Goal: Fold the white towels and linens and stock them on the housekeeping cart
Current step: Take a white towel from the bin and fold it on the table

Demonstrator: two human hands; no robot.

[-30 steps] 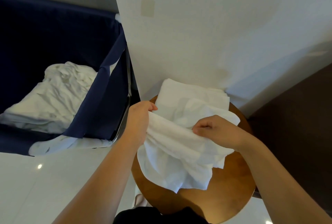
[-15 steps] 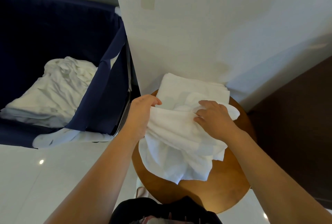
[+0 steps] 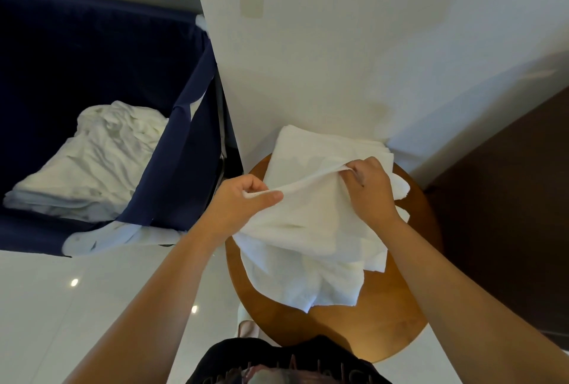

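A rumpled white towel (image 3: 308, 229) hangs over a round wooden table (image 3: 369, 331), its lower part draped toward me. My left hand (image 3: 243, 202) pinches the towel's top edge at the left. My right hand (image 3: 369, 189) pinches the same edge further right, and the edge is pulled taut between them. Behind the towel, against the wall, lies a stack of folded white towels (image 3: 308, 146). To the left stands a navy fabric cart bin (image 3: 172, 149) with a heap of white linens (image 3: 89, 168) inside.
A white wall (image 3: 338, 45) rises directly behind the table. Dark brown panelling (image 3: 508, 199) fills the right side. Glossy white floor (image 3: 77, 306) spreads at the lower left. A white cloth (image 3: 101, 239) hangs over the bin's near rim.
My right hand has gone from lying on the towel to its top edge, which it now pinches. Both hands have lifted that edge and stretched it between them.
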